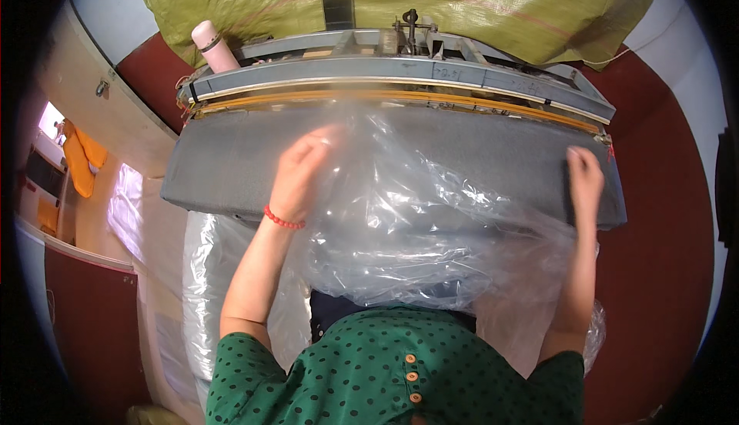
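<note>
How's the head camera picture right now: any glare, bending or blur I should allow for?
Head view: glare streaks on the clear plastic bag veil the grey pad beneath; fisheye bows the sealer bar; left hand slightly soft, right hand sharp; corners black.

Glossy crinkled clear plastic bag (431, 217) on matt grey felt-like bed (231, 167)

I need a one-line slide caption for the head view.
Both hands, left hand and right hand, spread a clear plastic bag over a grey padded table.
</note>
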A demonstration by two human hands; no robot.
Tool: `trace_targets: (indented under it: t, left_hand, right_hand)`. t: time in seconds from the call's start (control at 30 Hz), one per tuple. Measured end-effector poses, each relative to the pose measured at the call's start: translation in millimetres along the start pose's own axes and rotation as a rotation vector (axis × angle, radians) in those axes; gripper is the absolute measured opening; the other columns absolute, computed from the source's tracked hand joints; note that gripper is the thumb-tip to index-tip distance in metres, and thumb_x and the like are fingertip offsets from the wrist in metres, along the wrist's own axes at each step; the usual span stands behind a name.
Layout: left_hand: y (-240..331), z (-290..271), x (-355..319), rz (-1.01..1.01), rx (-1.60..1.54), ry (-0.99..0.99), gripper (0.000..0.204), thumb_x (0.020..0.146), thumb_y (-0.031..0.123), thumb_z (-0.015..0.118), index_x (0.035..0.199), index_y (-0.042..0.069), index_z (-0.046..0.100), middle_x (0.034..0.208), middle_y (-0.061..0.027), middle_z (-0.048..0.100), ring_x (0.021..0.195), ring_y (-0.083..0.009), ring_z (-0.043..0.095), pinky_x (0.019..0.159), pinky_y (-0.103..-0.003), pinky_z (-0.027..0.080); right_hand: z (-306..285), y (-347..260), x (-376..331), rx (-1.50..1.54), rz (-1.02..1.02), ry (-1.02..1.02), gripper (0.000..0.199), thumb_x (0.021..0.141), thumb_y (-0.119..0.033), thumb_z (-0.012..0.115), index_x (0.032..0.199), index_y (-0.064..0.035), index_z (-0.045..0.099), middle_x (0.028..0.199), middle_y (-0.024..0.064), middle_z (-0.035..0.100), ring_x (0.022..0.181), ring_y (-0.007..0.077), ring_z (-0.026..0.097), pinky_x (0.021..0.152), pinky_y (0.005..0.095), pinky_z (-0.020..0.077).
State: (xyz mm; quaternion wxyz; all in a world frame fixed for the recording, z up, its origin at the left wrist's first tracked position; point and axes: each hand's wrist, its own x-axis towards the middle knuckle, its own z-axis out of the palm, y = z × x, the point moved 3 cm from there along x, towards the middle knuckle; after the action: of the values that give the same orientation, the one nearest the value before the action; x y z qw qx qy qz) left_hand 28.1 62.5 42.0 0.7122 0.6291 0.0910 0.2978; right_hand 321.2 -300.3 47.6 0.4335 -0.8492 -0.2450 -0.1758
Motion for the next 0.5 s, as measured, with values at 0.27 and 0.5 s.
trace_targets:
  t: [0.27, 0.5]
  left_hand:
    - [-9.9, 38.7, -32.2, 0.000, -0.429, -0.048, 0.015, 0.084, 0.024, 0.054, 0.082, 0.009, 0.054, 0.122, -0.0105, 0.045, 0.113, -0.0250, 0.042, 0.090, -0.037, 0.036]
    - [-53.3, 18.2, -46.8, -0.092, -0.418, 0.162, 0.034, 0.087, 0.019, 0.048, 0.116, 0.003, 0.042, 0.119, -0.0106, 0.046, 0.112, -0.0238, 0.043, 0.090, -0.031, 0.039]
  right_hand:
    - [152.9, -242.1, -31.9, 0.665, -0.670, -0.636, 0.031, 0.073, -0.011, 0.061, 0.103, -0.0031, 0.056, 0.099, 0.0070, 0.056, 0.092, 0.0169, 0.053, 0.080, 0.0275, 0.0415]
    - [93.3, -262.5, -35.1, 0.918, -0.549, -0.393, 0.008, 0.079, -0.002, 0.051, 0.076, 0.0000, 0.059, 0.075, 0.0044, 0.056, 0.066, 0.0106, 0.051, 0.059, 0.0231, 0.0430]
